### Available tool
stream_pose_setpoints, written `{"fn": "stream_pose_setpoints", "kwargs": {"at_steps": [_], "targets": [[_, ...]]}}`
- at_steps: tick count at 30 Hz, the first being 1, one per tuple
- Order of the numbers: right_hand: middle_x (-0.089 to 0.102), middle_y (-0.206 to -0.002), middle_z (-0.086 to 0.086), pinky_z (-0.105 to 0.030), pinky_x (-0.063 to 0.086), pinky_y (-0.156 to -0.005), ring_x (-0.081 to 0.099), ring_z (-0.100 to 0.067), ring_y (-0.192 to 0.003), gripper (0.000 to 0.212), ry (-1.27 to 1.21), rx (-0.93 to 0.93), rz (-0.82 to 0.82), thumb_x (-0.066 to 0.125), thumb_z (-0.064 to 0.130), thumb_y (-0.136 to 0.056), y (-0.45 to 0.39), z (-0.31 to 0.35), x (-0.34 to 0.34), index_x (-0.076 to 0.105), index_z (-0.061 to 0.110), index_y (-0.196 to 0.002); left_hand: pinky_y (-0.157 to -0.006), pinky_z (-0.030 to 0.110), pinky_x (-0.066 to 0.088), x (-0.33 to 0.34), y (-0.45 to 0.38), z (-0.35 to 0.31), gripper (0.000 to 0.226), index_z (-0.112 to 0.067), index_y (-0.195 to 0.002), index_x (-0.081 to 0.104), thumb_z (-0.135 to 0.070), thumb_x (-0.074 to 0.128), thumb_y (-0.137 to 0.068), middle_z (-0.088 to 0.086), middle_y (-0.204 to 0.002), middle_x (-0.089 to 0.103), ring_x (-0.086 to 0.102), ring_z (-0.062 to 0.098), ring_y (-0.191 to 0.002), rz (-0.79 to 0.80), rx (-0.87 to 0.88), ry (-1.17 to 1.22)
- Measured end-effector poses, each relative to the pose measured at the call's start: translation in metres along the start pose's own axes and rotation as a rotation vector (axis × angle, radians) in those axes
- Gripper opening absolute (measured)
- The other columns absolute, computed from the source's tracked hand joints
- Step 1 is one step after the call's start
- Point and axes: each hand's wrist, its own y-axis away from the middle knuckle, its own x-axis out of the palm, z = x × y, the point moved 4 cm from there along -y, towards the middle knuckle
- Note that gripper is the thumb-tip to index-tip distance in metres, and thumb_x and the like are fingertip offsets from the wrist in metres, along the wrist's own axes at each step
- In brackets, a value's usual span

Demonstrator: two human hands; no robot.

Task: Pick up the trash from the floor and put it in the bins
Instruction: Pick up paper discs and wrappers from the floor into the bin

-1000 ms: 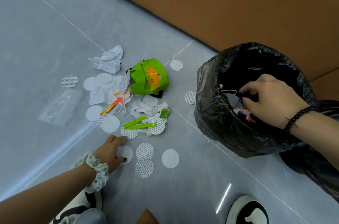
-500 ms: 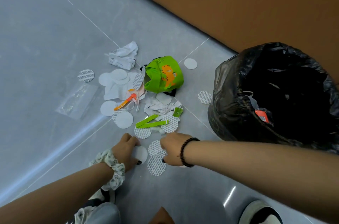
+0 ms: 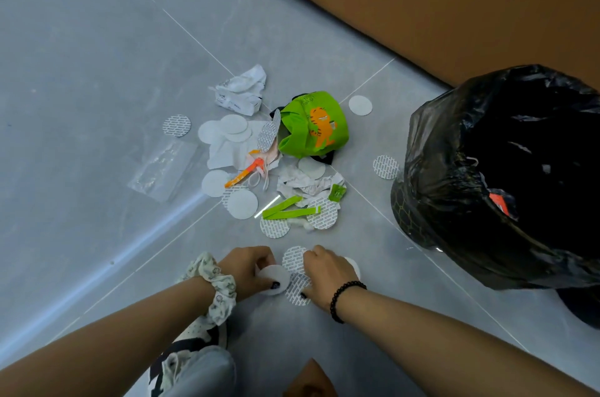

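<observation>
grey floor (image 3: pixel 97 71) is still carrying most of the trash pile (image 3: pixel 276 169), left hand (image 3: pixel 246 268) pinching a white disc (image 3: pixel 274 276), right hand (image 3: pixel 328 273) fingering a patterned disc (image 3: pixel 297 288), bin bag (image 3: pixel 506 175) holding only scraps.

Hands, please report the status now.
Left hand pinches plain white disc. Right hand grips printed disc. Trash pile still on floor; black bin bag open.
</observation>
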Motion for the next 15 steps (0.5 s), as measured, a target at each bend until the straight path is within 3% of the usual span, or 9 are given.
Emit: {"fn": "stream_pose_setpoints", "kwargs": {"at_steps": [2,4,6,8,12,15], "targets": [[0.055,-0.111,-0.006,-0.032,0.042,-0.083,0.053,-0.024,-0.101,0.018,-0.128,0.010,-0.029,0.065,0.024,-0.082,0.002,-0.007,-0.003,0.050,0.021,-0.092,-0.059,0.007,0.033,-0.001,0.000,-0.003,0.023,-0.033,-0.074,0.049,-0.029,0.072,-0.077,-0.018,-0.076,0.050,0.045,-0.005,-0.062,-0.039,0.021,-0.008],[0.060,-0.087,0.003,-0.031,0.050,-0.079,0.057,-0.019,-0.084,0.021,-0.351,0.077,-0.054,0.066,0.020,-0.077,0.007,-0.018,-0.003,0.046,0.025,-0.074,-0.064,0.011,0.034,-0.002,-0.003,-0.007,0.019,-0.030,-0.077,0.053,-0.032,0.072,-0.078,-0.016,-0.080,0.048,0.045,-0.003,-0.068,-0.080,0.058,-0.049],[0.055,-0.074,0.008,-0.028,0.052,-0.071,0.056,-0.013,-0.072,0.027,-0.502,0.126,-0.080,0.070,0.018,-0.074,0.011,-0.031,-0.003,0.045,0.028,-0.070,-0.073,0.016,0.038,-0.002,-0.007,-0.010,0.016,-0.027,-0.082,0.060,-0.036,0.071,-0.077,-0.012,-0.090,0.048,0.050,0.004,-0.079,-0.073,0.111,-0.091],[0.053,-0.073,0.009,-0.021,0.048,-0.067,0.052,-0.007,-0.067,0.028,-0.534,0.151,-0.094,0.072,0.017,-0.075,0.017,-0.047,-0.007,0.047,0.029,-0.078,-0.080,0.021,0.043,0.002,-0.011,-0.016,0.023,-0.020,-0.090,0.064,-0.038,0.070,-0.077,-0.010,-0.099,0.048,0.055,0.010,-0.088,-0.031,0.152,-0.112],[0.052,-0.076,0.008,-0.029,0.051,-0.079,0.055,-0.011,-0.074,0.035,-0.490,0.216,-0.141,0.070,0.017,-0.079,0.020,-0.079,-0.015,0.050,0.023,-0.107,-0.075,0.021,0.042,0.011,-0.012,-0.036,0.025,-0.017,-0.099,0.065,-0.036,0.063,-0.083,-0.006,-0.125,0.043,0.060,0.016,-0.090,0.001,0.201,-0.263],[0.055,-0.090,0.003,-0.030,0.051,-0.083,0.058,-0.018,-0.087,0.045,-0.392,0.237,-0.122,0.069,0.022,-0.081,0.020,-0.089,-0.016,0.046,0.025,-0.120,-0.076,0.030,0.048,0.015,-0.016,-0.048,0.023,-0.013,-0.102,0.065,-0.029,0.057,-0.087,0.000,-0.138,0.039,0.062,0.026,-0.092,-0.015,0.266,-0.396]]}}
